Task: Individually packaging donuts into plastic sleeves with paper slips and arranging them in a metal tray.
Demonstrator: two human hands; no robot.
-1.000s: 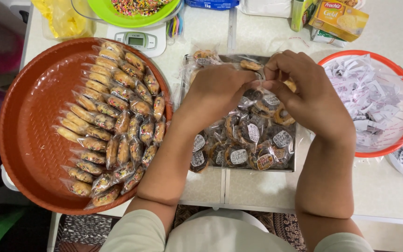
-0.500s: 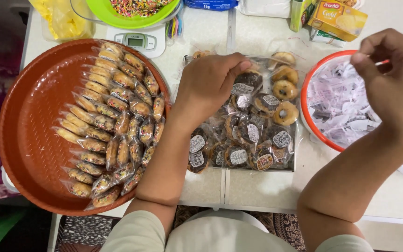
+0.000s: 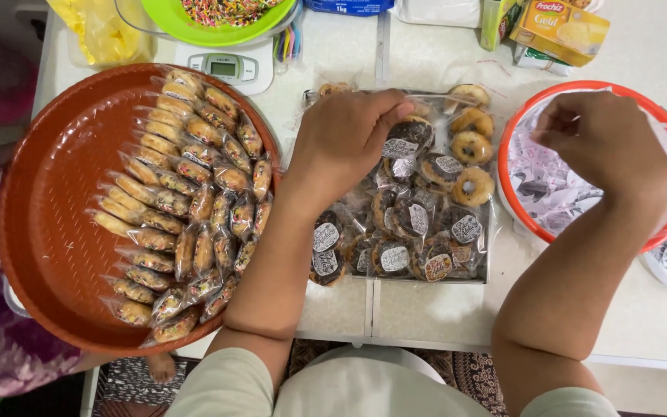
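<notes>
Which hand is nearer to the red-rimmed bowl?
The right hand: it hovers over the red-rimmed bowl, inside its rim. The left hand is off to the bowl's left, on the wrapped donuts in the middle tray.

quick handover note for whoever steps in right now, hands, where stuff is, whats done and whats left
Left hand: resting on a wrapped donut with a round sticker at the top of the clear tray.
Right hand: over the orange-rimmed bowl of stickers, fingertips pinched; what they hold cannot be made out.
Done: most wrapped donuts in the clear tray carry stickers; the big brown tray holds rows of wrapped pastries.
Left: three bare donuts at the clear tray's upper right are unwrapped, no stickers.
</notes>
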